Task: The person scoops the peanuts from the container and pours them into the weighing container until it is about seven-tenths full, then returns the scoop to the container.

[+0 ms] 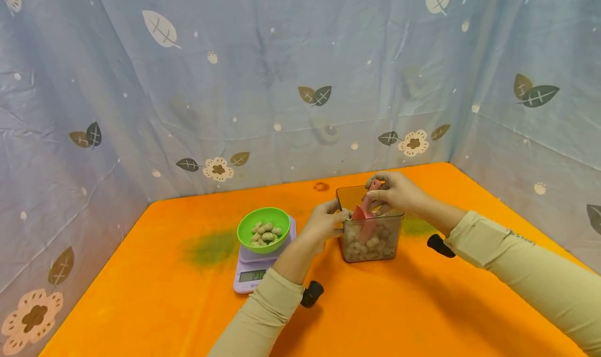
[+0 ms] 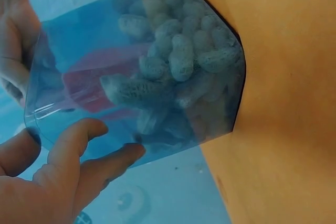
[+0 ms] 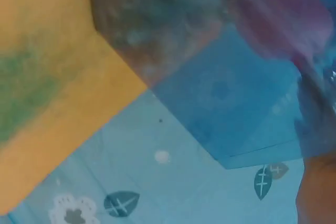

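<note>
A smoky see-through square container [image 1: 394,245] stands on the orange cloth, its lower part filled with unshelled peanuts [image 2: 182,59]. My left hand [image 1: 324,224] holds it by the left side, with the thumb near the rim and fingers against the wall in the left wrist view. Over the opening, my right hand [image 1: 396,192] grips the handle of a pink scoop [image 1: 369,205]. The scoop's blade points down inside the container, among the peanuts. Through the wall, the left wrist view shows the blade [image 2: 86,80] as a blurred pink shape.
To the left, a green bowl [image 1: 243,233] with several peanuts sits on a lilac kitchen scale [image 1: 241,286]. My left forearm partly hides the scale's lit display. A patterned curtain [image 1: 277,111] borders the table's back and sides.
</note>
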A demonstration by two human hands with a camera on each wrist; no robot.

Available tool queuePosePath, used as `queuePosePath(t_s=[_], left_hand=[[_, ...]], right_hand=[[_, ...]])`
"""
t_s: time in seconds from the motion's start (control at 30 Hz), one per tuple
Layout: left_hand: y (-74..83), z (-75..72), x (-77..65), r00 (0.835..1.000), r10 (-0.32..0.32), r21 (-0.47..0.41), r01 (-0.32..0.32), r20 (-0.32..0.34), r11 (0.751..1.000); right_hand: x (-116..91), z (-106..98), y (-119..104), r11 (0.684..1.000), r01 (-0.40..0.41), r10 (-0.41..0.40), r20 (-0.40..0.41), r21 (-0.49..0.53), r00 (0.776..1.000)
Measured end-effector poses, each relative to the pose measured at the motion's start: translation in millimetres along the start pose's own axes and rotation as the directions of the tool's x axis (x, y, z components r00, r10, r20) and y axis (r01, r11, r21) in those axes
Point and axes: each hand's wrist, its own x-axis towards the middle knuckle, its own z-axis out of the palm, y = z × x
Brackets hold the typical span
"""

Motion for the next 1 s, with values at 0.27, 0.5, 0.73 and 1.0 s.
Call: queuePosePath(t_s=[0.27, 0.5, 0.73, 1.0], left_hand=[[-1.4, -0.4, -0.6, 1.0, -0.021, 0.015, 0.021, 0.0, 1.0], [1.1, -1.5, -0.3, 1.0, -0.026, 0.011, 0.026, 0.003, 1.0], [4.3, -1.4, 1.1, 0.999, -0.043, 0.026, 0.043, -0.006, 0.999], [7.9, -2.9, 2.9, 0.999, -0.052, 0.008, 0.052, -0.005, 0.999]], right_hand=[[-1.9, 8.2, 1.5, 0.992, -0.042, 0.052, -0.081, 0.115, 0.995], [0.6, 10.0, -5.9, 0.992, -0.043, 0.054, -0.083, 0.121, 0.995], [0.5, 0.8, -8.5, 0.96, -0.073, 0.099, -0.082, 0.269, 0.992], [1.6, 0.3, -9.5, 0.913, -0.096, 0.146, -0.098, 0.398, 0.984]])
